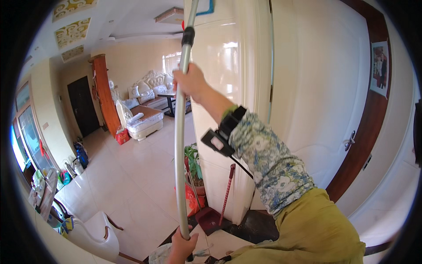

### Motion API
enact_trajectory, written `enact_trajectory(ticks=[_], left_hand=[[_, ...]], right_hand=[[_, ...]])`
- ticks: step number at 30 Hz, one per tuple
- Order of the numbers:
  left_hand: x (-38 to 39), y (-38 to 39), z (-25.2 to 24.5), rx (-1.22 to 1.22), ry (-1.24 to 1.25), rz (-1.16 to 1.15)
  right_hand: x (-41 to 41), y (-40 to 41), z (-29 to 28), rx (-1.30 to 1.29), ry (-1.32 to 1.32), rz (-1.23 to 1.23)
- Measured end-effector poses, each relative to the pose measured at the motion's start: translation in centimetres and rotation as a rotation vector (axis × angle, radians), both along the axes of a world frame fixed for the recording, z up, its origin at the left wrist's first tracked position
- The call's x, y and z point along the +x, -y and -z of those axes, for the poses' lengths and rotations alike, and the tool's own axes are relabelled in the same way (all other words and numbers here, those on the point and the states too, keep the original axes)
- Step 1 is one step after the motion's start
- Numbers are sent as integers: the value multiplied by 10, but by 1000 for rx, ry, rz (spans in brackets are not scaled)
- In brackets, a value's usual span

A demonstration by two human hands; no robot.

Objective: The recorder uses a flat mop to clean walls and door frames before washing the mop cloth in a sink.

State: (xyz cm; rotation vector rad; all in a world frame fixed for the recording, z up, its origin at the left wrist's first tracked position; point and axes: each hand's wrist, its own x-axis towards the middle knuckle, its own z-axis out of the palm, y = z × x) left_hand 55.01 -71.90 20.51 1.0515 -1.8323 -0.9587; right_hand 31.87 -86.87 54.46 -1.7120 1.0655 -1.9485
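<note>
A pale metal telescopic pole [180,138] with a black locking collar stands nearly upright before me. My right hand [190,79] is wrapped around it just below the collar, and the forearm wears a flowered sleeve cover and a black strapped device. Near the pole's bottom end, my left hand [183,243] grips it too. The pole's top runs out of view beside a blue-edged flat object [207,8] against the glossy tiled pillar [216,59]; whether they are joined cannot be told.
A dark red dustpan [208,219], a red-handled broom [228,191] and a potted plant [194,163] stand at the pillar's foot. On the right is a white door [316,99]. A white chair [95,234] is at lower left, a sofa [145,122] farther back.
</note>
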Motion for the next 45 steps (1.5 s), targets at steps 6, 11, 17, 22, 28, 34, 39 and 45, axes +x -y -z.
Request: enact_trajectory(ticks=[6, 11, 17, 22, 28, 34, 39, 45], left_hand=[[74, -91, 67, 338, 209, -93], [142, -161, 139, 404, 555, -115], [199, -234, 164, 518, 631, -174], [234, -287, 202, 551, 673, -175], [209, -220, 247, 495, 637, -141], [105, -115, 154, 193, 299, -58], [39, -69, 55, 46, 204, -56], [-20, -3, -52, -377, -30, -10]], right_hand=[[37, -18, 160, 318, -25, -223], [74, -80, 295, 708, 120, -369], [105, -188, 386, 1182, 388, -533], [97, -217, 372, 1238, 436, -578], [72, -177, 301, 913, 295, -483], [32, -109, 183, 433, 205, -326], [22, -99, 91, 249, 274, -233], [58, -107, 40, 222, 145, -51]])
